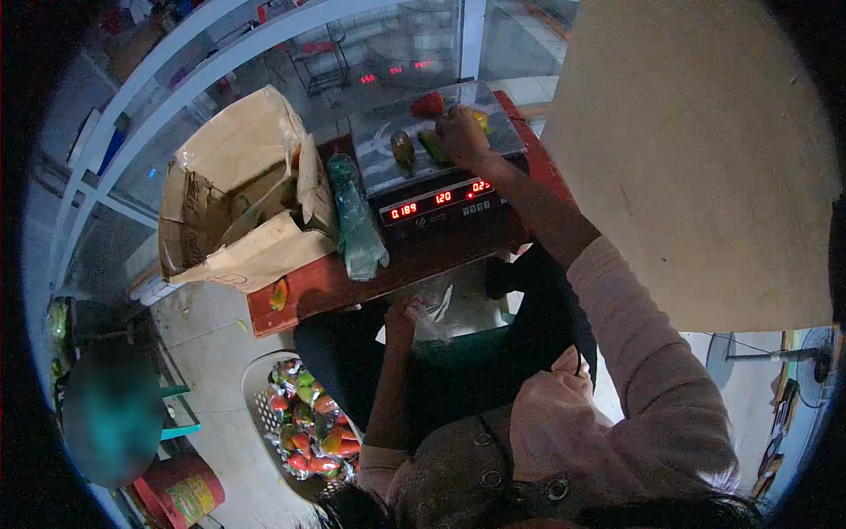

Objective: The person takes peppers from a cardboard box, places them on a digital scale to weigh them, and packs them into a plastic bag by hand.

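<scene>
My right hand (463, 138) reaches over the plate of a digital scale (379, 167), its fingers curled down among the peppers. Close around it lie a red pepper (427, 105), a green pepper (433, 148) and a yellow pepper (481, 122); what the fingertips grip is hidden. A dark, brownish pepper (402, 147) rests apart on the left of the plate. Red digits glow on the scale's front, the first reading 0.189. Low between my knees, my left hand (402, 323) is closed on a clear plastic bag (432, 323).
The scale stands on a red-brown wooden table (423, 271). Beside it are a roll of greenish plastic bags (354, 220) and an open cardboard box (238, 251). An orange pepper piece (279, 295) lies near the table's corner. A basket (257, 397) of wrapped peppers sits on the floor.
</scene>
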`<control>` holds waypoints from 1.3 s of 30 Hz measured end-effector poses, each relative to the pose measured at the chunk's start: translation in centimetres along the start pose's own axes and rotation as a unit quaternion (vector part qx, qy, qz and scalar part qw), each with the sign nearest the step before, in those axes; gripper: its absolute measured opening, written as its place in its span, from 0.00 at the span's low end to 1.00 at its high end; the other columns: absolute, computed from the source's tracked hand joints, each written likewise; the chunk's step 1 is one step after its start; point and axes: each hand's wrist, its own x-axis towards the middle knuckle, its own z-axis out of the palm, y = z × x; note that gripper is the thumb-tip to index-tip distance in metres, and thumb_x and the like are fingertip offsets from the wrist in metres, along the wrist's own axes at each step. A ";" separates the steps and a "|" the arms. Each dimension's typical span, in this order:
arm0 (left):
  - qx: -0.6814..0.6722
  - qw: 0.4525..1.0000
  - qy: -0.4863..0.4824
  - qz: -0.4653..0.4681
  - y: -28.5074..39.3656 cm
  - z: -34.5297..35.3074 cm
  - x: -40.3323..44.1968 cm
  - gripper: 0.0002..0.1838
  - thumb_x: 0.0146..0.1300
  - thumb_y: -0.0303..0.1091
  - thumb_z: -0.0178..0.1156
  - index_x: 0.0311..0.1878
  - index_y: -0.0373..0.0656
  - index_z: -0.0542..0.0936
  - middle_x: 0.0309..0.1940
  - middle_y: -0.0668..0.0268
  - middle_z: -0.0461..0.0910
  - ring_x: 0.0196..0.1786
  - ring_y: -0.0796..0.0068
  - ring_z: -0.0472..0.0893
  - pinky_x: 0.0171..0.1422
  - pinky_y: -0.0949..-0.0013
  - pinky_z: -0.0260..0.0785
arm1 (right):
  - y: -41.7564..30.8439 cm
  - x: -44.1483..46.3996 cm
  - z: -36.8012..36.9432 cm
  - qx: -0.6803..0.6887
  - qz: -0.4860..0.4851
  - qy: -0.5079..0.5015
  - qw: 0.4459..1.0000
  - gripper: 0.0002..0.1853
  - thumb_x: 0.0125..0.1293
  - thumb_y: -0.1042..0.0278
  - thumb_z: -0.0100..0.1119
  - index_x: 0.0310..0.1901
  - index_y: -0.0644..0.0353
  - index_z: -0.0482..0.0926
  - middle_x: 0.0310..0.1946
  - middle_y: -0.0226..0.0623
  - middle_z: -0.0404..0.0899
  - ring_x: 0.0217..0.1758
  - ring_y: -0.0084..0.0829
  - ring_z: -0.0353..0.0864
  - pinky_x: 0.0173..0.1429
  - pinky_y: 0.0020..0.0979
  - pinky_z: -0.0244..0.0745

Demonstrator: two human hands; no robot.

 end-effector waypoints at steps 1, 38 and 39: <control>0.025 1.000 0.002 0.009 0.1 0.0 0.0 0.16 0.61 0.40 0.45 0.38 0.37 0.76 0.29 0.58 0.78 0.33 0.65 0.78 0.37 0.65 0.68 | -0.5 -0.1 -0.9 0.027 0.058 0.016 0.998 0.15 0.57 0.53 0.48 0.36 0.54 0.78 0.36 0.38 0.73 0.42 0.37 0.69 0.47 0.41 0.61; -0.120 0.992 -0.009 -0.038 -1.4 -0.4 -0.5 0.13 0.58 0.36 0.51 0.42 0.38 0.74 0.35 0.62 0.77 0.35 0.73 0.76 0.38 0.71 0.68 | 7.2 3.4 1.4 0.322 0.332 0.129 0.877 0.17 0.54 0.60 0.55 0.43 0.58 0.72 0.30 0.44 0.76 0.36 0.41 0.77 0.41 0.40 0.71; -0.031 0.999 -0.017 -0.005 -1.3 -0.6 -0.5 0.14 0.58 0.35 0.52 0.45 0.37 0.72 0.38 0.63 0.76 0.36 0.75 0.75 0.38 0.73 0.68 | 7.1 2.8 0.8 0.285 0.344 0.112 0.887 0.17 0.52 0.59 0.56 0.43 0.56 0.74 0.33 0.45 0.76 0.39 0.42 0.77 0.44 0.43 0.71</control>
